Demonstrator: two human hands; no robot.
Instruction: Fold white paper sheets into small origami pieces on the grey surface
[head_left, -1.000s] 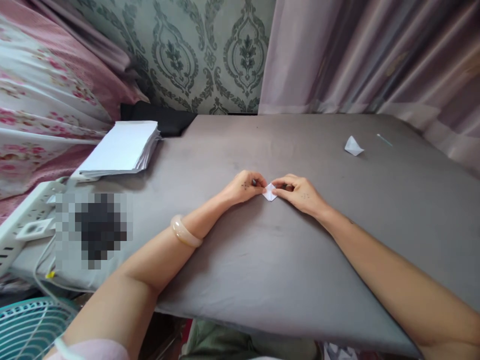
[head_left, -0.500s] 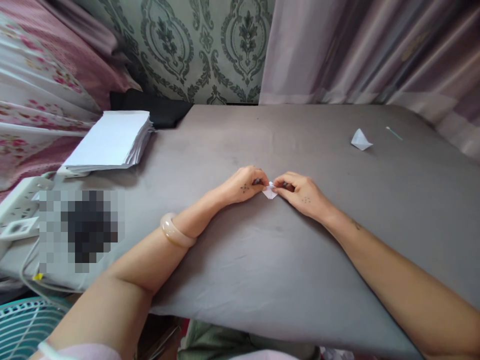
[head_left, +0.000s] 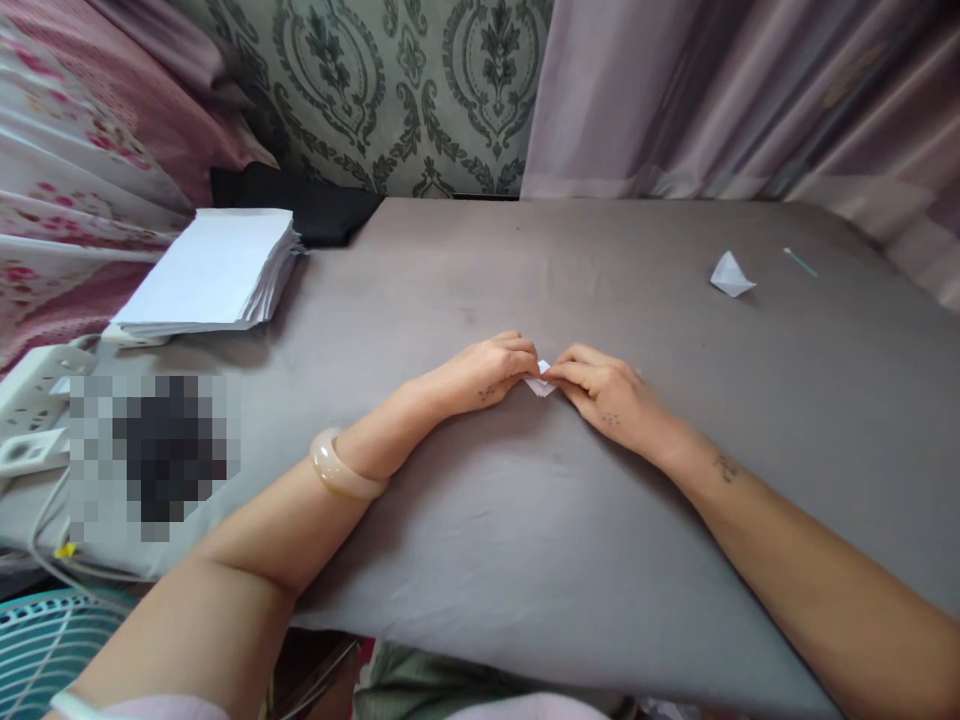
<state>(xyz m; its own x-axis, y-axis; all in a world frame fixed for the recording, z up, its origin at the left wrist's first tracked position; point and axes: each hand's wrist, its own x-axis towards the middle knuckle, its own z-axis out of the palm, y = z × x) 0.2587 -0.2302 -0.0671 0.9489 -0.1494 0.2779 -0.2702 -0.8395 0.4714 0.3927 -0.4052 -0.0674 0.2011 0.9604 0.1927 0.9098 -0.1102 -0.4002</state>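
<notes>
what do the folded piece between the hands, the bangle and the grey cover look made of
Folded piece: seemingly matte white paper, judging by its thin, crisp edges. Bangle: hard-looking, glossy and pale with bright highlights; stone, glass or plastic, can't tell. Grey cover: probably dull fabric, given its soft wrinkles.

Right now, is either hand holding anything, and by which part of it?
Yes, a small folded white paper: the left hand grips its left side, the right hand its right side.
</notes>
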